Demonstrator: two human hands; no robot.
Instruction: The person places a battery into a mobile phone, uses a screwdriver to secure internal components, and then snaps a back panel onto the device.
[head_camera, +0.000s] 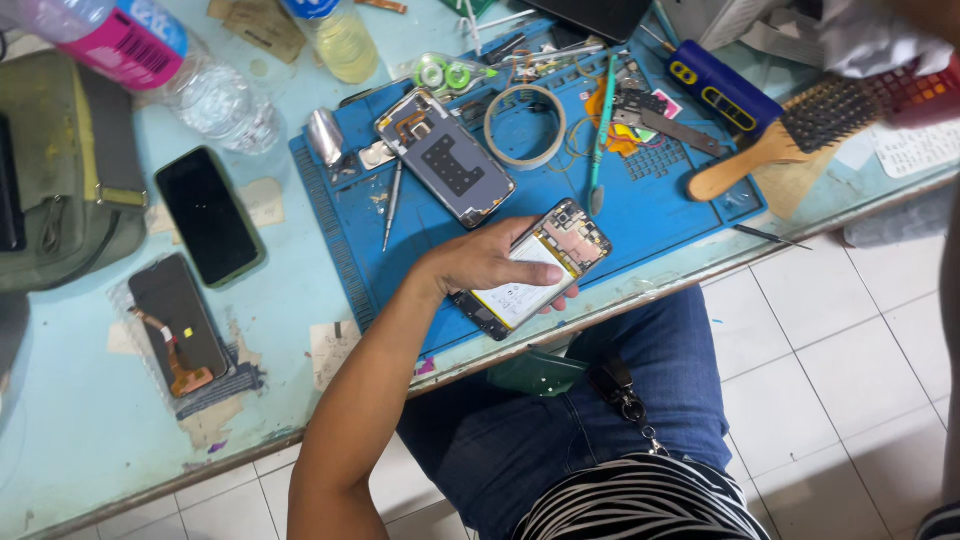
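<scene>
Fingers of the left hand (490, 265) curl around an opened phone (530, 268) with its back cover off, thumb lying across the pale battery and fingertips showing under the lower edge, so the hand is clamped on it at the centre of the frame, just above the near edge of the blue work mat (660, 205). No right hand of the person is in view. Up the mat from the held phone lies a detached phone back frame (445, 158), with a ring of tape (525, 127) to its right, a metal tool (392, 204) to its left, and a teal-handled tool (602, 130) standing across the mat beyond the ring. At the upper right a wooden-handled brush (790, 135) rests beside a dark blue case (725, 88). On the pale table (80, 420) at the left sit a dark phone (208, 215) and, lower, a loose screen with an orange flex cable (178, 325). Two plastic bottles (150, 60) stand at the upper left. Blue jeans (600, 400) fill the lower centre.
</scene>
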